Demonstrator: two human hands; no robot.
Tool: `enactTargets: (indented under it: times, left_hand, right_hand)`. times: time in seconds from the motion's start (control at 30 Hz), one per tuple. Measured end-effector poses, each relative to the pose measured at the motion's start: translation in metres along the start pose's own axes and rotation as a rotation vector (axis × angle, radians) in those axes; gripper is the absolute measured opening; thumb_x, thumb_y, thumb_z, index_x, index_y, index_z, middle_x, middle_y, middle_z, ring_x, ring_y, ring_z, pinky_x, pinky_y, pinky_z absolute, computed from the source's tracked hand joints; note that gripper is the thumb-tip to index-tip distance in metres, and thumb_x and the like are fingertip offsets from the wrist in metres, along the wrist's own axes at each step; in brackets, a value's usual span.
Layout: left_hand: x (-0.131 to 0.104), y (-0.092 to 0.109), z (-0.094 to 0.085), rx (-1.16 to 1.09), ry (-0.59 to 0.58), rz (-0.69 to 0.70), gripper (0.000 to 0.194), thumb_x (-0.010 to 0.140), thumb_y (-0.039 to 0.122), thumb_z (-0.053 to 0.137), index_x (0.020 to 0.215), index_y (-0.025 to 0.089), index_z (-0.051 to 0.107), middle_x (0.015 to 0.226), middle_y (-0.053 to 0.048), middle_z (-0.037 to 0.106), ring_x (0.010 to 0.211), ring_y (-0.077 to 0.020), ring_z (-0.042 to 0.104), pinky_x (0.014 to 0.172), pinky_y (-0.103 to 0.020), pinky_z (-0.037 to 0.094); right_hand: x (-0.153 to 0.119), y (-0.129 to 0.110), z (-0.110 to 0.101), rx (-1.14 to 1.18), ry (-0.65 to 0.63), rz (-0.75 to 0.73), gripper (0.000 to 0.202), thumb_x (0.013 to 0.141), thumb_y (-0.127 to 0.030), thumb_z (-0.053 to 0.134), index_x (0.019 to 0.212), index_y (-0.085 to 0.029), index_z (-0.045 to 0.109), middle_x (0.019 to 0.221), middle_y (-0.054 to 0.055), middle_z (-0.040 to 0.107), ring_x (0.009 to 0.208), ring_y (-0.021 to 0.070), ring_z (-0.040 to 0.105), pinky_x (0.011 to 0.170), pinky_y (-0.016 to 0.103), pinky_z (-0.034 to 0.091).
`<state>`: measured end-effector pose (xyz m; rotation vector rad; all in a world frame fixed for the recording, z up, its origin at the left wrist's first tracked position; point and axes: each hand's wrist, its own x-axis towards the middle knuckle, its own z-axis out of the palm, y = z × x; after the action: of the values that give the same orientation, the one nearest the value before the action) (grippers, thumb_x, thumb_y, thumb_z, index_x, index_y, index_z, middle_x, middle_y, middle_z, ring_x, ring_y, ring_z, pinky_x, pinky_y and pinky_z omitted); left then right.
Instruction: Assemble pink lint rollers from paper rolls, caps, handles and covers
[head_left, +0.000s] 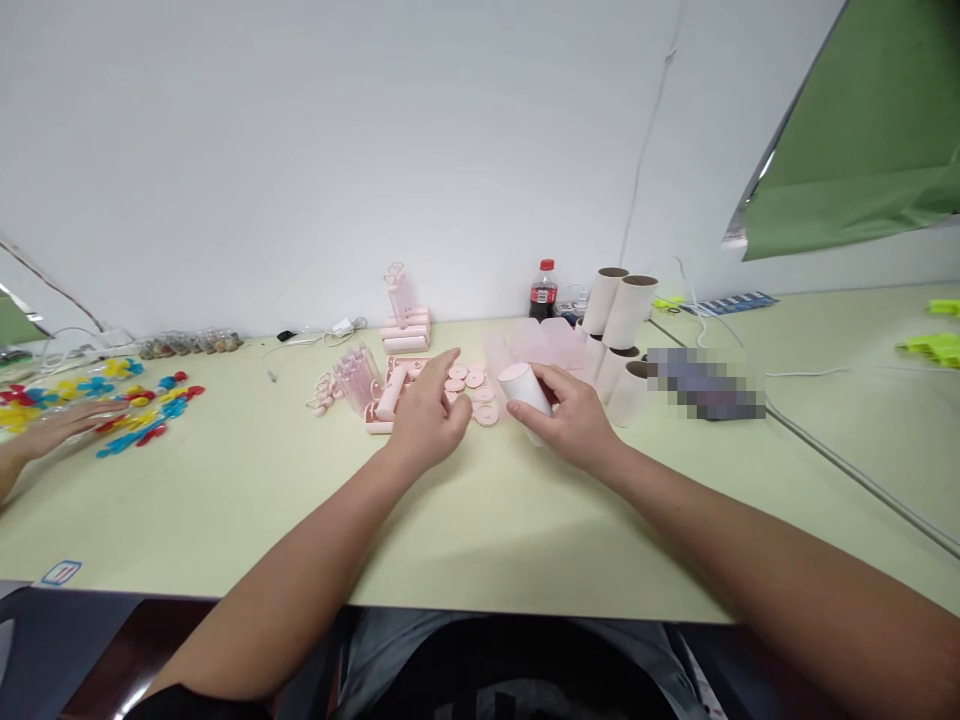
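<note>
My right hand (574,415) is wrapped round a white lint roll (526,388), tilted, with a pale pink cap at its upper end. Fingers apart and nothing held, my left hand (431,415) hovers over the pink parts. Round pink discs (475,378) lie just to its right. Beyond and left of it are pink plastic handle pieces (391,392), partly hidden by the hand. Clear pinkish tubes (357,378) stand bunched to the left, with small pink loops (322,396) beside them. Translucent pink covers (544,345) lie behind the lint roll.
Several white rolls with cardboard cores (630,310) are stacked at right, near a cola bottle (544,290). A finished-looking pink stack (406,330) stands by the wall. Another person's hand (71,428) touches colourful pieces (150,410) at left. A cable (832,455) crosses the right side.
</note>
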<state>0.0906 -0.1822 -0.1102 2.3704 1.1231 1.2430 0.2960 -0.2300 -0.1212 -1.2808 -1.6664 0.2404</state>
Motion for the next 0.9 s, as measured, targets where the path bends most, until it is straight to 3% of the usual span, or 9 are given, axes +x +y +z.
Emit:
enactTargets:
  times: [0.07,0.17,0.3,0.37,0.67,0.9]
  left_hand:
    - [0.006,-0.007,-0.005,0.143,0.028,-0.001,0.053,0.08,0.017,0.053,0.133,0.018,0.053,0.128,-0.011,0.062,0.09,-0.0238,0.063,0.088,-0.041,0.049]
    - [0.012,-0.017,-0.007,0.335,-0.064,0.038,0.043,0.079,0.017,0.052,0.12,0.019,0.062,0.129,-0.012,0.061,0.117,-0.0344,0.053,0.099,-0.052,0.04]
    - [0.01,-0.027,0.003,0.544,-0.238,0.034,0.024,0.078,0.021,0.057,0.097,0.019,0.071,0.138,-0.014,0.055,0.129,-0.0407,0.043,0.106,-0.066,0.026]
    - [0.009,-0.03,0.011,0.601,-0.28,0.051,0.021,0.08,0.021,0.056,0.095,0.02,0.071,0.139,-0.014,0.054,0.133,-0.0409,0.039,0.109,-0.07,0.018]
    - [0.009,-0.023,0.022,0.738,-0.379,0.084,0.032,0.092,0.034,0.044,0.091,0.017,0.072,0.108,-0.014,0.07,0.127,-0.0346,0.047,0.116,-0.067,-0.004]
    - [0.008,-0.028,0.026,0.717,-0.363,0.078,0.032,0.091,0.036,0.045,0.088,0.015,0.07,0.098,-0.015,0.072,0.118,-0.033,0.053,0.115,-0.066,-0.003]
  right_hand:
    - [0.0,0.0,0.0,0.028,0.006,0.025,0.034,0.08,-0.041,0.068,0.108,-0.021,0.066,0.095,0.006,0.067,0.082,0.0218,0.06,0.069,0.032,0.046]
    - [0.0,-0.001,0.002,0.068,-0.028,0.06,0.034,0.08,-0.039,0.068,0.109,-0.02,0.066,0.094,0.005,0.068,0.08,0.0208,0.06,0.067,0.032,0.045]
    - [-0.002,-0.004,0.003,0.079,-0.061,0.082,0.034,0.079,-0.037,0.067,0.108,-0.02,0.066,0.087,0.003,0.067,0.074,0.0186,0.057,0.064,0.029,0.043]
    - [-0.002,-0.005,0.003,0.076,-0.062,0.082,0.033,0.078,-0.037,0.067,0.106,-0.019,0.067,0.085,0.002,0.066,0.072,0.0178,0.056,0.062,0.028,0.042]
    - [-0.002,-0.006,0.004,0.096,-0.055,0.09,0.033,0.078,-0.036,0.068,0.106,-0.019,0.068,0.086,0.002,0.066,0.073,0.0173,0.055,0.063,0.028,0.042]
    - [-0.002,-0.007,0.004,0.093,-0.056,0.08,0.032,0.078,-0.036,0.068,0.105,-0.019,0.068,0.085,0.002,0.066,0.073,0.0171,0.055,0.063,0.027,0.042]
